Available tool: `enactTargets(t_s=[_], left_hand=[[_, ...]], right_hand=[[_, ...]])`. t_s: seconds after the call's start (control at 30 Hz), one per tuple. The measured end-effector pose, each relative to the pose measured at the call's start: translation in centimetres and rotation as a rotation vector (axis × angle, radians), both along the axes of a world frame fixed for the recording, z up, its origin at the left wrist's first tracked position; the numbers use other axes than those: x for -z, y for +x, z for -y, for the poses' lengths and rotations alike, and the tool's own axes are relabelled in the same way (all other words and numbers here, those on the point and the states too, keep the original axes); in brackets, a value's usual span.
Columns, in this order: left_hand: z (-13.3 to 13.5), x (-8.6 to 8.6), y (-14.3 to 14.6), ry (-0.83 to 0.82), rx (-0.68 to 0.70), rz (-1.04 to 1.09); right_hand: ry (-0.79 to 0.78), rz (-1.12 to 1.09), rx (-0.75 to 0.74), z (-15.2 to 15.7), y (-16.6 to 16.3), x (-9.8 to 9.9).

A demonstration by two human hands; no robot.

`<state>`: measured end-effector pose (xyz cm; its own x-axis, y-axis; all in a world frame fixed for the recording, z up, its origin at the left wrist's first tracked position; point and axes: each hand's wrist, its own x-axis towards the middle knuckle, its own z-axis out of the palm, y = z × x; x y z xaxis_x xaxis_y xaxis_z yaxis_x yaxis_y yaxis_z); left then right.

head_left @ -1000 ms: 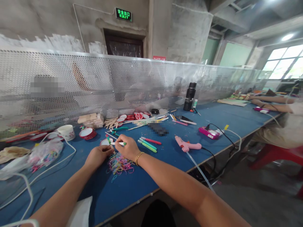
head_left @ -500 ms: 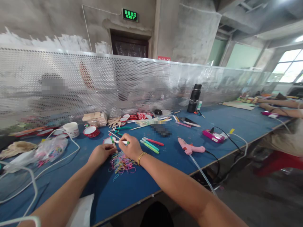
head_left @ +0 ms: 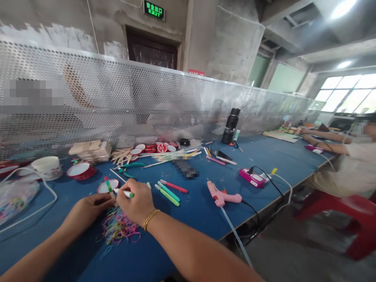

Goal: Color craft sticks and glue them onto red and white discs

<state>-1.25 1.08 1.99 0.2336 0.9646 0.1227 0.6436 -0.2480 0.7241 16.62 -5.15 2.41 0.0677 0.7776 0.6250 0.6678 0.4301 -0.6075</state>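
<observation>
My right hand [head_left: 137, 205] is closed around a green-tipped marker [head_left: 125, 193], its tip against a wooden craft stick [head_left: 109, 187] with red and green bands. My left hand [head_left: 85, 208] pinches the lower end of that stick. Both hands hover over a heap of coloured rubber bands [head_left: 117, 228] on the blue table [head_left: 190, 211]. A gold bracelet [head_left: 150, 218] circles my right wrist.
Several markers [head_left: 169, 190], a pink glue gun [head_left: 221, 196] with its cable, pliers [head_left: 129, 167], red-rimmed lids [head_left: 81, 170], wooden sticks [head_left: 122, 154], a white cup [head_left: 47, 167] and a black bottle [head_left: 230, 126] lie about. A perforated metal screen [head_left: 141, 102] backs the table. Another person [head_left: 343, 156] sits at the right.
The view has swung right and down, so hands and objects sit lower and further left in the picture. Both hands keep their hold on marker and stick.
</observation>
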Motion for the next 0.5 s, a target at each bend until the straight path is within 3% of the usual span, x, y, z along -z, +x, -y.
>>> enactTargets(t_s=[0.2, 0.5], left_hand=[[0.3, 0.0, -0.2, -0.091, 0.018, -0.01], [0.8, -1.2, 0.2, -0.056, 0.072, -0.041]], right_hand=[[0.005, -0.007, -0.033, 0.7, 0.0, -0.4], [0.196, -0.005, -0.017, 0.4, 0.2, -1.0]])
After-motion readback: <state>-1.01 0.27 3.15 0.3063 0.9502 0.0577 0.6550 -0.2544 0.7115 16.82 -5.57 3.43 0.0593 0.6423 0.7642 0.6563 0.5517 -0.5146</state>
